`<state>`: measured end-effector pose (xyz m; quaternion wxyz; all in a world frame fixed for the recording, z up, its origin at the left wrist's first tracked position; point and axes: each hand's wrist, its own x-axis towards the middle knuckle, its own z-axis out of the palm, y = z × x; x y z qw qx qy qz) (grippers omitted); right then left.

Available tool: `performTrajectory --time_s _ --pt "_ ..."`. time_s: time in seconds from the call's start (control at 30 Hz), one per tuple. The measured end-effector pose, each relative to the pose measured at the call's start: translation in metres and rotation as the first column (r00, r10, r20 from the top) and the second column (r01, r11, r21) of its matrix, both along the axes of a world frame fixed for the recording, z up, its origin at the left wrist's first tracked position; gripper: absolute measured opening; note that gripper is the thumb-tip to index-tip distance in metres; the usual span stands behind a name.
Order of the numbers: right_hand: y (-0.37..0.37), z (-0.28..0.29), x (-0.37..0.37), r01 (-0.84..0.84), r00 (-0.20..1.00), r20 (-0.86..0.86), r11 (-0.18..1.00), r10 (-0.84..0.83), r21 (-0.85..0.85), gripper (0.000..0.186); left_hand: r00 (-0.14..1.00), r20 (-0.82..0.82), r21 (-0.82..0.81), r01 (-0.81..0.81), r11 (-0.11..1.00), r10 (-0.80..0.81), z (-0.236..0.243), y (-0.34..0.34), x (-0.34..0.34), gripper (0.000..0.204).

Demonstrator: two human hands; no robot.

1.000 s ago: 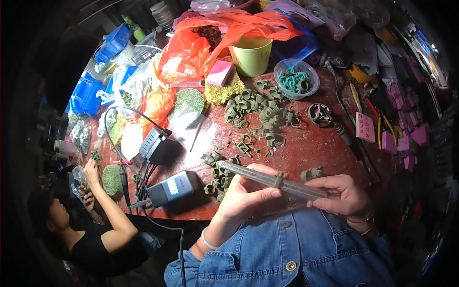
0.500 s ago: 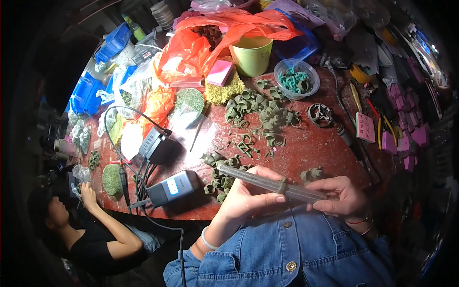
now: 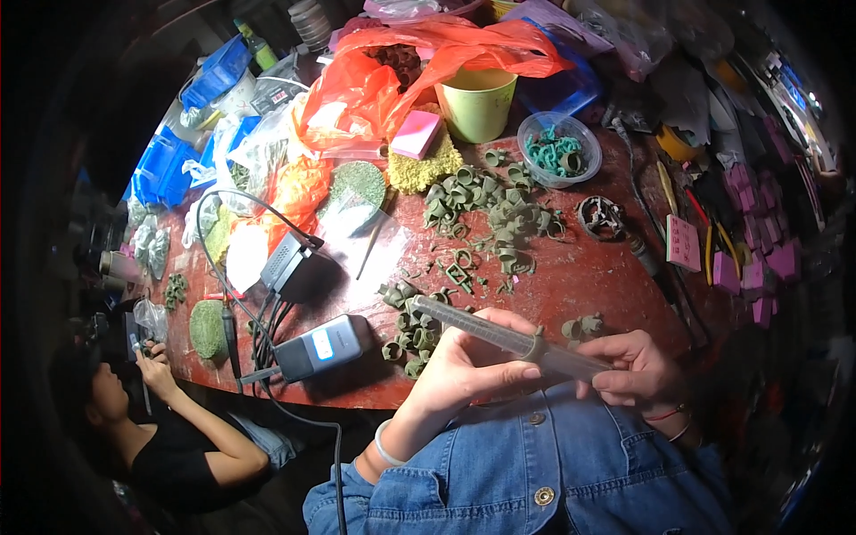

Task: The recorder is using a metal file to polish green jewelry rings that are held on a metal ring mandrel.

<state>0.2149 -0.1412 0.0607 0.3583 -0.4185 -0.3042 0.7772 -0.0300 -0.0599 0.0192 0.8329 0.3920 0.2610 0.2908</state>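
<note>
Across the front of my body lies a grey tapered ring mandrel [image 3: 473,325], its free end pointing up to the left. A dull green ring [image 3: 538,341], which looks like wax, is around its middle. My left hand [image 3: 468,370] is closed about the mandrel from below, thumb along the near side close to the ring. My right hand [image 3: 635,367] pinches the mandrel's right end between thumb and fingers. Beyond my left hand sits a heap of green rings [image 3: 415,334]. A few more green rings [image 3: 581,327] lie just past my right hand.
Another pile of green rings [image 3: 477,196] covers the table's middle, near a clear tub [image 3: 560,176] and a yellow-green cup [image 3: 477,111]. A grey device with a lit display [image 3: 321,349] and cables stands left. Pink blocks [image 3: 758,214] lie right. Another person [image 3: 160,428] works at left.
The mandrel and the ring on it have turned slightly in my hands, which stay in nearly the same place. The other person's hand has shifted a little.
</note>
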Motion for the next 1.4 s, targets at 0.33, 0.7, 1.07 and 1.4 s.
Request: performTrajectory --time_s 0.33,0.7,1.07,1.4 --pt "-0.001 -0.011 0.001 0.045 0.992 -0.114 0.996 -0.054 -0.074 0.043 0.994 0.108 -0.081 0.004 0.997 0.004 0.006 0.000 0.004 0.043" --pt "-0.001 -0.012 -0.001 0.079 0.986 -0.142 0.993 -0.092 -0.089 0.044 0.993 0.117 -0.023 0.035 0.999 -0.032 0.005 0.002 0.002 0.040" --pt "0.001 0.008 -0.009 -0.017 0.975 0.220 0.973 -0.034 0.228 0.043 0.993 0.097 -0.006 -0.060 0.998 0.060 -0.006 0.002 -0.005 0.035" --pt "-0.001 0.004 -0.004 -0.044 0.948 0.307 0.916 -0.089 0.399 0.038 0.971 0.135 -0.063 -0.189 0.980 0.196 -0.001 0.012 -0.015 0.036"
